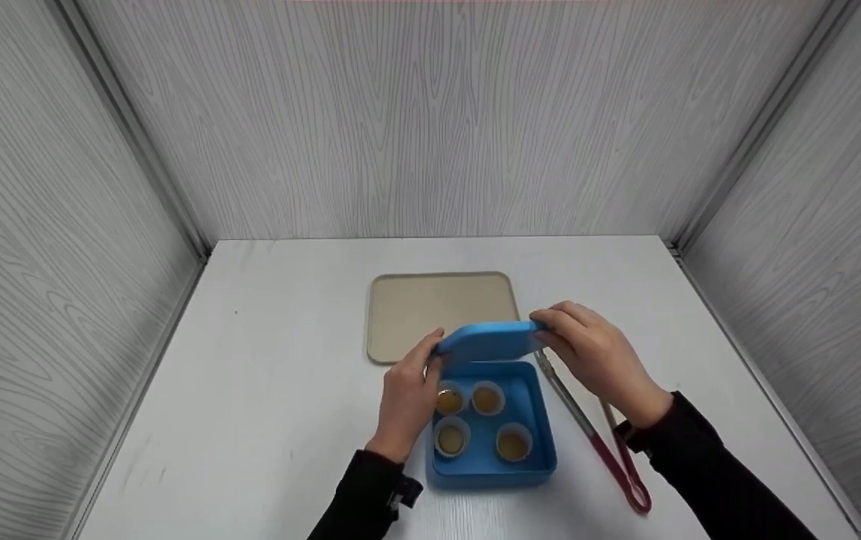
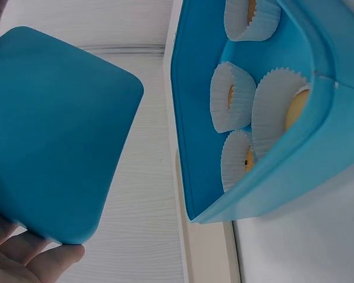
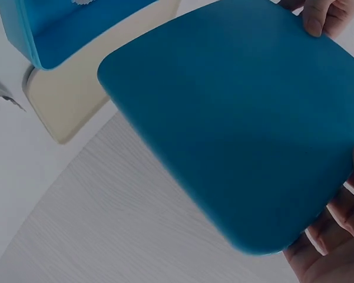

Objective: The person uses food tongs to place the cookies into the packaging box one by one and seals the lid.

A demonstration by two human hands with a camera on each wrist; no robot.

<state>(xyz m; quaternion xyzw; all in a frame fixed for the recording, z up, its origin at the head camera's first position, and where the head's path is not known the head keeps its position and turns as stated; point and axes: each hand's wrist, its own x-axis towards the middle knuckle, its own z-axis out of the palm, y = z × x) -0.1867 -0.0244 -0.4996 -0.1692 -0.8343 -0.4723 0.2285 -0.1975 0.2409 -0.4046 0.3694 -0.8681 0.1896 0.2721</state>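
Note:
Both hands hold a blue lid [image 1: 492,341] by opposite edges, tilted above the far side of a blue square box [image 1: 494,474]. The left hand [image 1: 408,397] pinches the lid's left edge; the right hand [image 1: 597,358] grips its right edge, thumb on one face and fingers on the other. Inside the box stand several small cakes in white paper cups, among them one cup [image 1: 513,442] near the front right and another cup [image 1: 487,398] at the back. In the left wrist view, the box's wall [image 2: 347,130] and the lid [image 2: 59,130] are apart.
A beige tray [image 1: 438,307] lies flat behind the box. To the right of the box rest tongs [image 1: 603,446] with red handles, partly under the right forearm. Grey wood-grain panels [image 1: 430,120] wall the white table at the back and sides.

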